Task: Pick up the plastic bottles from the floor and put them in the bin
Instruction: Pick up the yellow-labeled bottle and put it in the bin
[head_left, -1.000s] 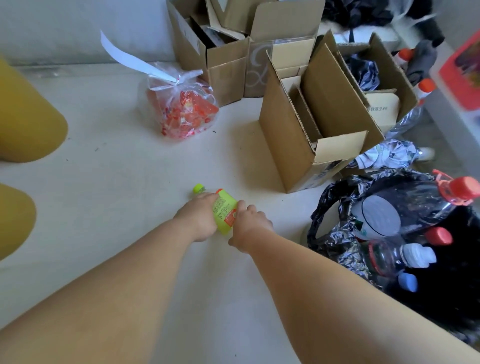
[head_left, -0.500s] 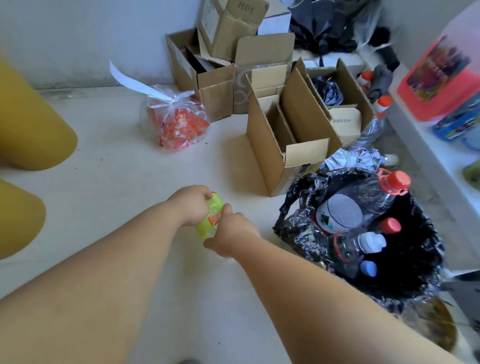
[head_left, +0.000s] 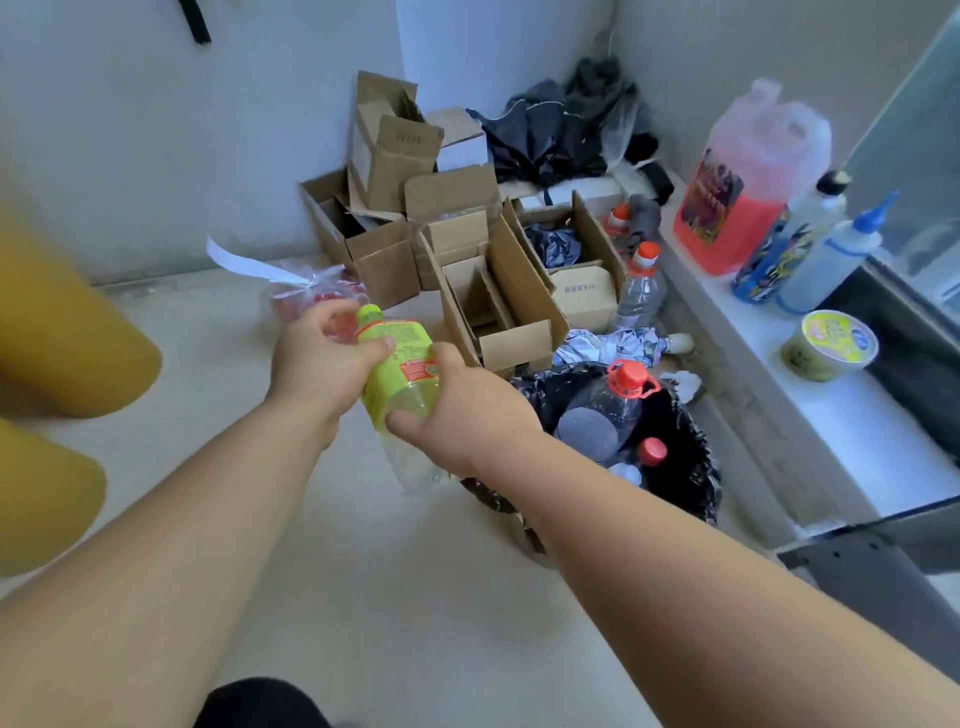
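A clear plastic bottle with a green cap and lime-green label (head_left: 400, 364) is held in the air by both hands, tilted with its cap up and to the left. My left hand (head_left: 322, 358) grips its neck end and my right hand (head_left: 457, 410) grips its lower body. Just right of my right hand stands the bin lined with a black bag (head_left: 691, 467). Several clear bottles lie in it, among them a large red-capped bottle (head_left: 608, 410). Two more red-capped bottles (head_left: 641, 283) stand on the floor behind the boxes.
Open cardboard boxes (head_left: 493, 296) crowd the corner beyond the bin, with a clear bag of red items (head_left: 306, 301) to their left. A white ledge (head_left: 852, 415) on the right holds a pink jug (head_left: 743, 192), bottles and a bowl. Yellow shapes (head_left: 57, 332) sit at far left.
Both hands have lifted the green-label bottle off the floor and carried it up and right, toward the bin. My view has risen and shows more of the corner and ledge.
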